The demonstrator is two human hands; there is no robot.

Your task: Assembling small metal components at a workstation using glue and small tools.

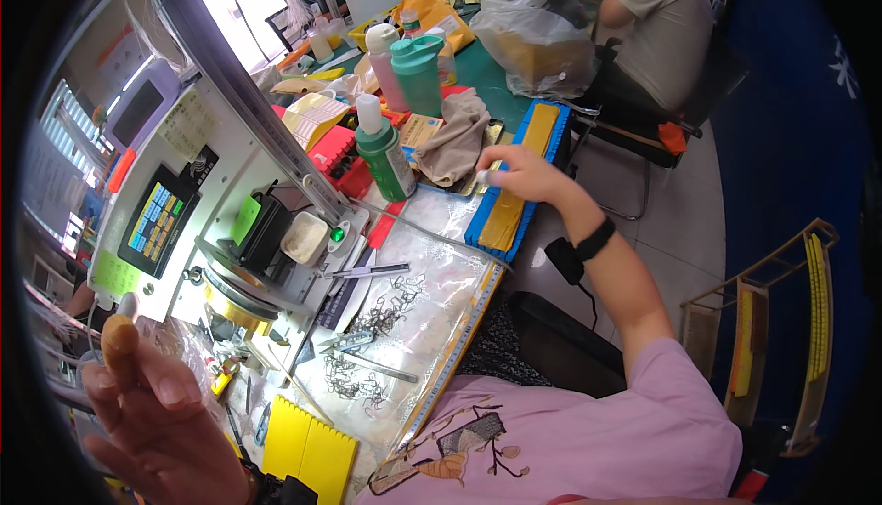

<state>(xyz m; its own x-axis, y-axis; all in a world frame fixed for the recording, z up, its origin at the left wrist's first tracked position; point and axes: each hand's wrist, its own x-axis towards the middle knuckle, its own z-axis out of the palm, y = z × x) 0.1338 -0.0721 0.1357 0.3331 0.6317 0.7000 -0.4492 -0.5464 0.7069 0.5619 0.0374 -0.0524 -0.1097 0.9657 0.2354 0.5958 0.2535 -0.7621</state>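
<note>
My left hand [152, 418] is raised at the lower left, in front of a white bench machine [170, 289]. A tan finger cot [119, 344] covers one fingertip; the fingers are bent and apart, and I see nothing held in them. My right hand [519, 176] reaches over a long blue block [501, 220] with a yellow top. Its thumb and fingers are pinched together, with something small and whitish at the fingertips; what they hold is too small to make out. Loose dark fishing hooks [354, 381] lie in heaps on the plastic-covered table [436, 271] between my hands.
A green bottle [390, 165] and a beige cloth [455, 142] lie close to my right hand. Tweezers [377, 364] and a pen-like tool [367, 271] are among the hooks. A yellow ridged board [308, 450] stands at the front edge. Another person [666, 32] sits at the back right.
</note>
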